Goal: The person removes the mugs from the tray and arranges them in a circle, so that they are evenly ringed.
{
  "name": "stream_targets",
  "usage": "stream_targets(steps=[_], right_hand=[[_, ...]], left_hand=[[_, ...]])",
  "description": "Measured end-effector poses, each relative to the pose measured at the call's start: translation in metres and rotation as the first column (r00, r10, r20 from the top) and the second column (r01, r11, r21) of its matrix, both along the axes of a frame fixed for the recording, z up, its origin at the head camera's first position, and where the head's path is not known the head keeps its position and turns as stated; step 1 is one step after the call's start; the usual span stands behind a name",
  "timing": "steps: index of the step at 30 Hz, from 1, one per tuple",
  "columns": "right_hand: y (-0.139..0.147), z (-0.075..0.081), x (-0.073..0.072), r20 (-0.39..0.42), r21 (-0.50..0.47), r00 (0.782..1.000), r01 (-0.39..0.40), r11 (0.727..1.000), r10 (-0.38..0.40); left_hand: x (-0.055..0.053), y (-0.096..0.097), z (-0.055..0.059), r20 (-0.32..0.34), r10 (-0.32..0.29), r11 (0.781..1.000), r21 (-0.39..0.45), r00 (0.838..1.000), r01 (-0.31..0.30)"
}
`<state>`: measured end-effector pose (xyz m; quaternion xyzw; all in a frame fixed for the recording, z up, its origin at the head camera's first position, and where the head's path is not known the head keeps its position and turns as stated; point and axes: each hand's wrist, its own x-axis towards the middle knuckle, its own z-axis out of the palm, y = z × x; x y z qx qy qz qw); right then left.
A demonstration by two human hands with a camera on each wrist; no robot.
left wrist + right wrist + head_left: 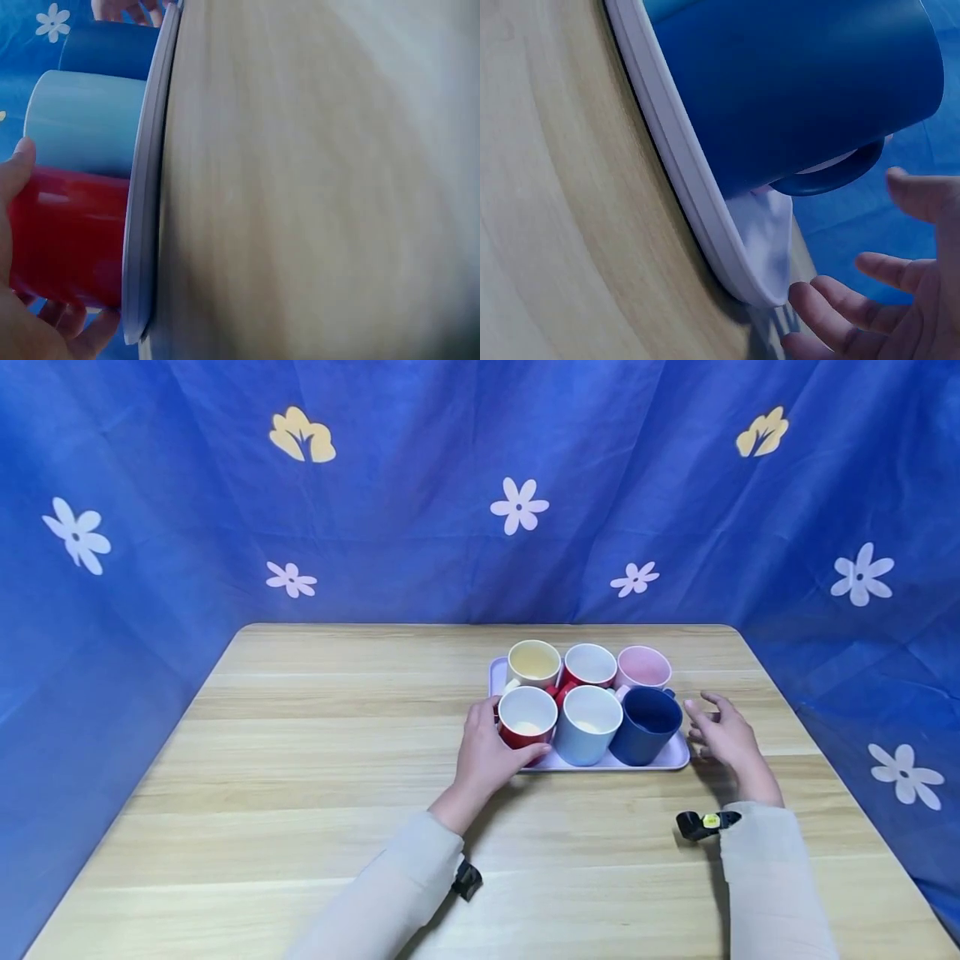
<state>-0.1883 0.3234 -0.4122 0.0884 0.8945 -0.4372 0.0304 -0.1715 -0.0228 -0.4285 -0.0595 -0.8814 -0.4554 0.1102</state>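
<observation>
My left hand (491, 747) grips a red mug (71, 232) with a white inside, thumb on its near side and fingers round its left. The mug stands at the front left of a pale purple tray (678, 757). Beside it are a light blue mug (587, 739) and a dark blue mug (643, 737), whose handle shows in the right wrist view. Behind them stand a cream mug (534, 662), another red mug (591, 666) and a pink mug (643, 667). Just off the tray's right end, my right hand (729, 737) has loosely bent fingers and holds nothing.
The tray lies on a light wooden table (315, 752), right of its middle. A blue cloth (420, 493) with white and yellow flower shapes hangs behind and along both sides. Black wrist devices (701, 824) are worn at both sleeves.
</observation>
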Motion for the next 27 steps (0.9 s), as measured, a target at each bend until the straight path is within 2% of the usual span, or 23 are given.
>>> stream_targets(steps=[9, 19, 27], right_hand=[[0.003, -0.018, 0.001, 0.003, -0.185, 1.0, 0.002, 0.983, -0.002], [0.003, -0.029, 0.001, 0.024, -0.169, 0.999, 0.051, 0.984, -0.048], [0.005, -0.034, 0.0, 0.034, -0.177, 0.997, 0.071, 0.982, -0.066]], left_hand=[[0.0, 0.007, -0.004, -0.034, 0.065, 0.998, 0.027, 0.997, -0.064], [0.0, 0.009, -0.003, -0.055, 0.116, 0.993, 0.026, 0.992, -0.115], [0.001, 0.008, 0.0, -0.135, 0.154, 0.988, 0.025, 0.979, -0.152]])
